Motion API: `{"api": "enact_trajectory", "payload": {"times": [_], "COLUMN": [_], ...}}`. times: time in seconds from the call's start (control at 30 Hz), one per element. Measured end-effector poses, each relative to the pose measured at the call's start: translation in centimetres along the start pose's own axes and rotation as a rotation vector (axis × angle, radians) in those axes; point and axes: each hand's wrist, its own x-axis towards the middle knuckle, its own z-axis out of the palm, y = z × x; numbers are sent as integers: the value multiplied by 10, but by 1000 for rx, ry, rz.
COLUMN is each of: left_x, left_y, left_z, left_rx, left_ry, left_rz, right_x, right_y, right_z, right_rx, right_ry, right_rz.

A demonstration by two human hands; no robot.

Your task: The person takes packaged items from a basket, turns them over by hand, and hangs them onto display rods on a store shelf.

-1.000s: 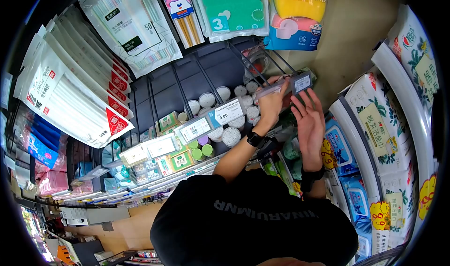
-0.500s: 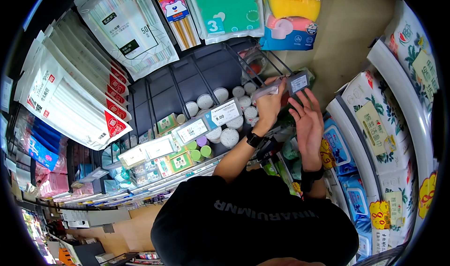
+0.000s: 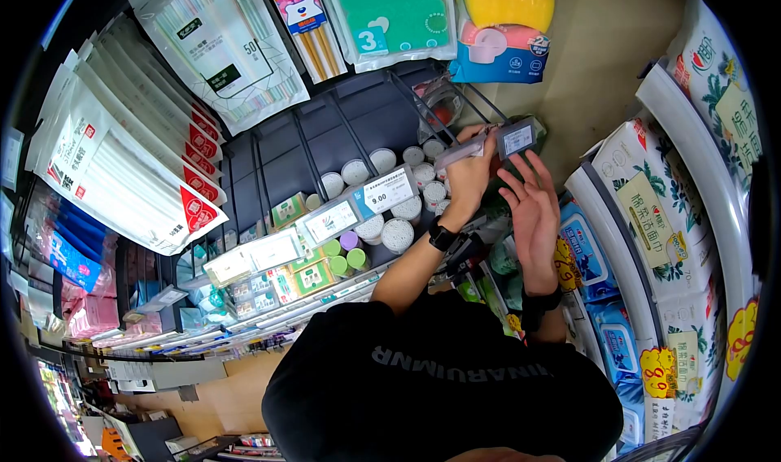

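Note:
My left hand (image 3: 469, 179) reaches up to the end of a display hook, its fingers curled round a clear plastic label holder (image 3: 460, 150); part of the grip is hidden. Just to the right hangs a dark price tag (image 3: 516, 140) on the tip of a black metal hook (image 3: 486, 106). My right hand (image 3: 533, 222) is open below that tag, palm showing and fingers spread, with the fingertips close to its lower edge; I cannot tell if they touch. Behind the hooks a clear plastic pack (image 3: 440, 108) with something red in it hangs near my left hand.
Round white-topped tubs (image 3: 398, 236) and green-lidded containers (image 3: 356, 259) stand on the shelf at left, behind a strip of price labels (image 3: 389, 192). Packs of straws (image 3: 122, 161) and sponges (image 3: 504, 31) hang above. Tissue packs (image 3: 651, 198) and blue wipes packs (image 3: 587, 254) line the right shelves.
The view has shifted very slightly. Both hands stay in nearly the same place, the left at the label holder and the right spread under the price tag.

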Motion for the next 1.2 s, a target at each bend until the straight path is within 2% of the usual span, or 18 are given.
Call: {"api": "enact_trajectory", "payload": {"times": [0.23,0.33,0.47,0.57,0.67,0.73,0.77,0.83,1.07,1.13,1.2], "left_x": [3,7,17,22,27,31,32,41,61,67,73], "left_y": [-2,-6,-22,-29,-16,-18,-22,-33,-34,-34,-34], "left_z": [1,-2,-8,-12,-17,-22,-23,-25,-27,-29,-29], "left_rx": [12,-1,119,182,119,353,353,358,312,397,461], "left_ry": [7,25,54,41,42,73,73,173,250,289,307], "left_rz": [73,-17,16,67,115,171,170,269,325,407,406], "right_x": [0,-2,-5,-6,-9,-11,-12,-13,-19,-21,-23], "right_y": [2,1,1,2,1,1,1,1,3,3,2], "right_z": [0,3,3,1,0,-2,-2,-1,-4,-4,-3], "right_rx": [14,10,5,-2,-5,2,2,-4,2,20,9], "right_ry": [-1,1,-11,-21,-16,-16,-16,-1,-1,-7,2], "right_rz": [5,24,45,39,38,38,39,35,46,62,69]}}
